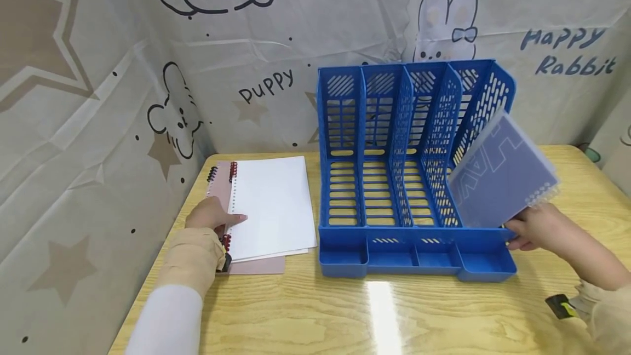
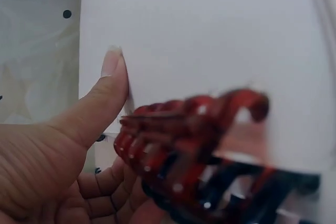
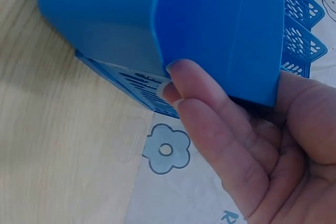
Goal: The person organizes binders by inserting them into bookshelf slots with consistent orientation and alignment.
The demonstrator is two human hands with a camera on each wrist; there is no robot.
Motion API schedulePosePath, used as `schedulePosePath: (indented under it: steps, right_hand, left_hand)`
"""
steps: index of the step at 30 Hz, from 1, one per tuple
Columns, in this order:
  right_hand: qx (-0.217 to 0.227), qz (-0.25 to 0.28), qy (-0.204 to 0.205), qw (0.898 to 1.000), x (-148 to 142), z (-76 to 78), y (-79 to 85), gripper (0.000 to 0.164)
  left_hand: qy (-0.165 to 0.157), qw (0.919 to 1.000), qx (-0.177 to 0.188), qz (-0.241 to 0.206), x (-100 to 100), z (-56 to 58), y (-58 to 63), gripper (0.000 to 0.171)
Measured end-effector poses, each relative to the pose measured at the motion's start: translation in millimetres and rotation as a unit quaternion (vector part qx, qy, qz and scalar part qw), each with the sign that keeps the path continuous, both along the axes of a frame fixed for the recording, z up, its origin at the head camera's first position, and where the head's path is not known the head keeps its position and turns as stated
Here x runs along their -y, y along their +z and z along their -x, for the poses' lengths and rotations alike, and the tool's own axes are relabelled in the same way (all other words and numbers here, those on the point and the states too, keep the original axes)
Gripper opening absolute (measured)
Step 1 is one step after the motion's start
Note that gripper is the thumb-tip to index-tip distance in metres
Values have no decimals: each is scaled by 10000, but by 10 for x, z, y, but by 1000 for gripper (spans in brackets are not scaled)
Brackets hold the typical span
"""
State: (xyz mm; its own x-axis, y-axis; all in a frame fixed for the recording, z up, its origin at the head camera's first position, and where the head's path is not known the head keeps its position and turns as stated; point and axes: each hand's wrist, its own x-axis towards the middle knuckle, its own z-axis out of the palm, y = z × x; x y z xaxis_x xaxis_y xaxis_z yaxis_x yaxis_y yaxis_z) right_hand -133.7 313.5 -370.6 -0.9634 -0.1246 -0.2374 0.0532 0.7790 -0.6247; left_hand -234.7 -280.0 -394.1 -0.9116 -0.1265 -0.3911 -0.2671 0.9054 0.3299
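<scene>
My left hand [image 1: 212, 215] holds the spiral edge of a notebook [image 1: 273, 207] with white pages and a red coil [image 2: 194, 124]. The thumb lies on the top page while the other fingers curl under the coil. Beneath it a pink-covered notebook [image 1: 256, 266] with a dark coil shows at the edges. To the right stands a blue file rack [image 1: 389, 234]; my right hand [image 1: 534, 229] grips its front right corner, fingers [image 3: 220, 145] against the outer side. A purple-grey spiral notebook [image 1: 503, 174] leans tilted in the rightmost slot, its coil just above that hand.
The rack has several tall slots with perforated dividers [image 1: 401, 152] and small trays [image 1: 488, 259] along its front. Wood-grain table [image 1: 296, 316] extends before it. A printed cloth [image 1: 276, 43] hangs behind and on the left.
</scene>
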Motion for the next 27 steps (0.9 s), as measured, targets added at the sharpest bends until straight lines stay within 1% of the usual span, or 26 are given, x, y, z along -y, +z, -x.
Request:
schedulePosePath:
  steps: [2, 5, 7, 9, 14, 17, 22, 25, 27]
  right_hand:
    - [-27, -26, 10, 10000, 3, -3, -7, 42]
    - [-64, -52, 49, 10000, 11, 0, -12, 41]
    - [-84, -43, 73, 9999, 18, 4, -14, 41]
    - [-73, 7, 93, 9999, 18, 6, -18, 41]
    - [-6, 108, 43, 9999, -1, 17, -12, 43]
    - [-23, 101, 18, 9999, -4, 21, 4, 44]
    - [-13, 119, 28, 9999, 5, 24, 8, 45]
    - [14, 139, 43, 9999, 1, 28, 3, 44]
    - [56, 165, 44, 9998, -8, 34, 3, 44]
  left_hand:
    - [-49, 9999, 14, 114, -3, 3, -2, 52]
    - [-30, 9999, 96, 54, 5, 14, -15, 55]
    - [36, 9998, 143, -131, 28, 28, -33, 56]
    - [117, 9989, 188, -422, 63, 48, -56, 58]
    - [340, 9944, 318, -952, 120, 87, -106, 60]
    - [536, 9918, 376, -1101, 117, 91, -109, 58]
    - [654, 9885, 421, -1294, 144, 99, -100, 55]
    - [841, 9839, 485, -1503, 180, 117, -107, 52]
    - [963, 9828, 498, -1494, 202, 132, -117, 48]
